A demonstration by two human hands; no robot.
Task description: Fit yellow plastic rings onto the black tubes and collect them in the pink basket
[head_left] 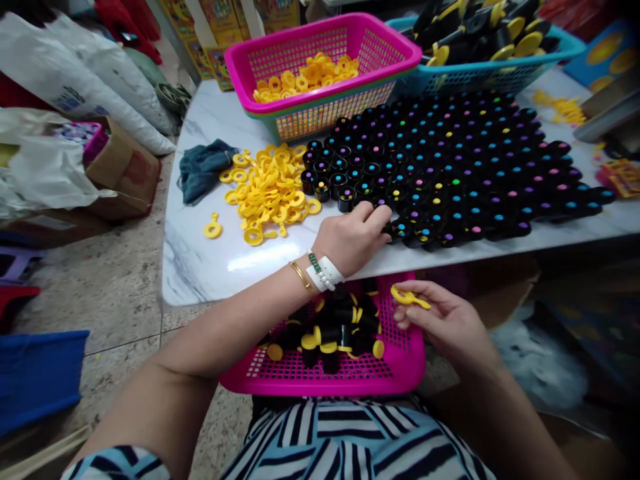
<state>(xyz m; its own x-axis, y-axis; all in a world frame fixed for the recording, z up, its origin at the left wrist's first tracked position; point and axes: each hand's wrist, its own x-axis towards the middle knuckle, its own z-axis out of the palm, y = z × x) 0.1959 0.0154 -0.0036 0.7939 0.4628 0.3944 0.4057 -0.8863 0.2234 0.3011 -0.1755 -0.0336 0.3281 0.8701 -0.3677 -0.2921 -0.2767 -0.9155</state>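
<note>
My left hand (pixel 351 238) reaches over the near edge of many black cylinders (pixel 425 167) with coloured dots inside, its fingertips bent down at the front row; what they hold, if anything, is hidden. Between the thumb and fingers of my right hand (pixel 445 320) is a yellow ring piece (pixel 410 297) with a short handle, above the right side of a pink basket (pixel 400 380). That basket holds black cylinders with yellow caps (pixel 329 347). A pile of yellow ring pieces (pixel 270 187) lies left of the cylinders, and one loose ring piece (pixel 213 227) sits apart.
At the back of the marble table (pixel 200 273) stand a pink basket of yellow pieces (pixel 323 90) and a blue basket of black and yellow parts (pixel 470 80). A dark cloth (pixel 204 170) lies at the left. Bags and boxes stand on the floor beyond.
</note>
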